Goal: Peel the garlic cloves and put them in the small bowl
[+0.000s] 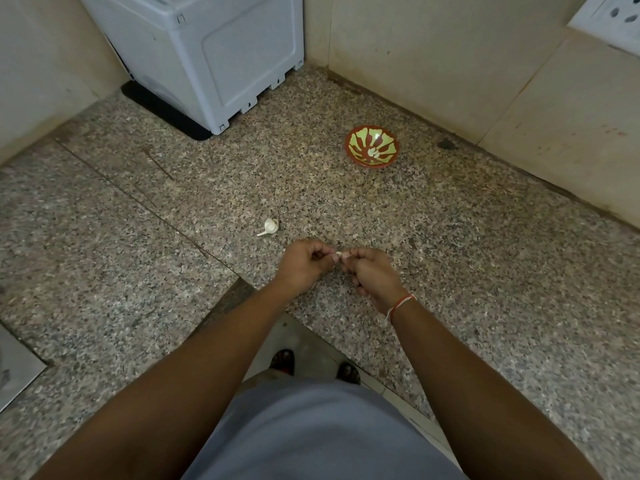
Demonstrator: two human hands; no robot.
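A small pale garlic clove [338, 253] is pinched between the fingertips of my left hand [304, 265] and my right hand [370, 273], just above the speckled granite counter [450, 271]. The rest of the garlic bulb [269, 227], white with a short stalk, lies on the counter a little to the left of and beyond my hands. A small red bowl [372, 145] with a yellow-green pattern stands further back to the right, with a few pale cloves in its middle. A red and white thread circles my right wrist.
A white plastic appliance [214, 57] on a black mat fills the back left corner. Beige tiled walls [450, 57] close off the back and right, with a socket plate [613, 19] at top right. A steel sink edge [14, 365] shows at the left. The counter's front edge runs just below my hands.
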